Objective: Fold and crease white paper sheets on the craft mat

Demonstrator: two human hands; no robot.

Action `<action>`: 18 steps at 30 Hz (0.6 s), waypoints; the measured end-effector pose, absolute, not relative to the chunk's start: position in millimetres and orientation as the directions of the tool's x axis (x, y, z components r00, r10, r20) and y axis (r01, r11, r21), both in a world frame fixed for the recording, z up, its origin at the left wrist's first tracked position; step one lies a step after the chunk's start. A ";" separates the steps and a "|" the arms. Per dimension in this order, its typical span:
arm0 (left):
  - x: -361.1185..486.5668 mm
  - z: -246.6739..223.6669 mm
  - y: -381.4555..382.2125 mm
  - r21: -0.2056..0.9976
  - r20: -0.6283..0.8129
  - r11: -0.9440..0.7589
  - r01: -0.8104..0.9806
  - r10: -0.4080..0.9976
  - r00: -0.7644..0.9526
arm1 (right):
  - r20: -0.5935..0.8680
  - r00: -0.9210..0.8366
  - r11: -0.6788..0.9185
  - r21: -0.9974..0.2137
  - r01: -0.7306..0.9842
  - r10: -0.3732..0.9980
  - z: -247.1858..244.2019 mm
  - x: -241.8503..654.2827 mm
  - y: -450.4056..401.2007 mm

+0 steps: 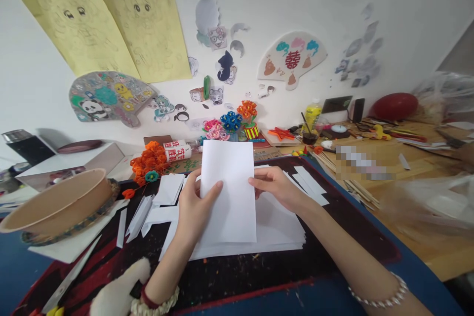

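Note:
A white sheet of paper (230,197), tall and narrow, is held upright between my two hands. My left hand (196,202) grips its left edge, thumb lying across the front and fingers behind. At the right edge my right hand (274,185) pinches the sheet, with its fingertips partly hidden behind it. Beneath lies a stack of larger white paper (281,232) on the dark mat. Folded white paper pieces (168,190) rest to the left of the stack, and white strips (310,181) lie beyond it on the right.
Scissors (72,276) lie at the front left, near a round tan basin (55,202). Orange craft flowers (150,163) and a white bottle (177,152) stand behind the mat. On the right are wooden sticks (361,190), a plastic bag (437,202) and a yellow-labelled bottle (312,117).

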State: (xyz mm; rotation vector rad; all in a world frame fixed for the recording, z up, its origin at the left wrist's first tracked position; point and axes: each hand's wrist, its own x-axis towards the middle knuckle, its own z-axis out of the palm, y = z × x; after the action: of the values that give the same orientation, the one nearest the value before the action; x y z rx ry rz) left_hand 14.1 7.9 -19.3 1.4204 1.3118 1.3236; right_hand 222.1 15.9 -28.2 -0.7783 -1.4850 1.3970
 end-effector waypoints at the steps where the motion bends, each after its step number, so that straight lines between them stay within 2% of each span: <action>1: 14.2 -18.6 7.7 0.971 0.177 -0.162 0.174 0.982 -0.073 | 0.196 -0.377 0.154 -0.978 -0.140 0.905 -28.6 222.4 16.2; 10: 13.0 -19.6 6.9 0.963 0.191 -0.175 0.207 0.980 -0.058 | 0.201 -0.391 0.156 -0.977 -0.145 0.898 -30.5 223.8 18.4; 18: 13.1 -20.0 6.9 0.963 0.186 -0.167 0.211 0.980 -0.072 | 0.167 -0.305 0.164 -0.986 -0.036 0.938 -36.9 224.1 21.9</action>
State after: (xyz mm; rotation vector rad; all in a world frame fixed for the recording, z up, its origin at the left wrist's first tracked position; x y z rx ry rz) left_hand 13.1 6.9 -20.0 1.4528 1.3416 1.3070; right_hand 224.1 21.9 -36.9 -0.9111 -1.4998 1.3060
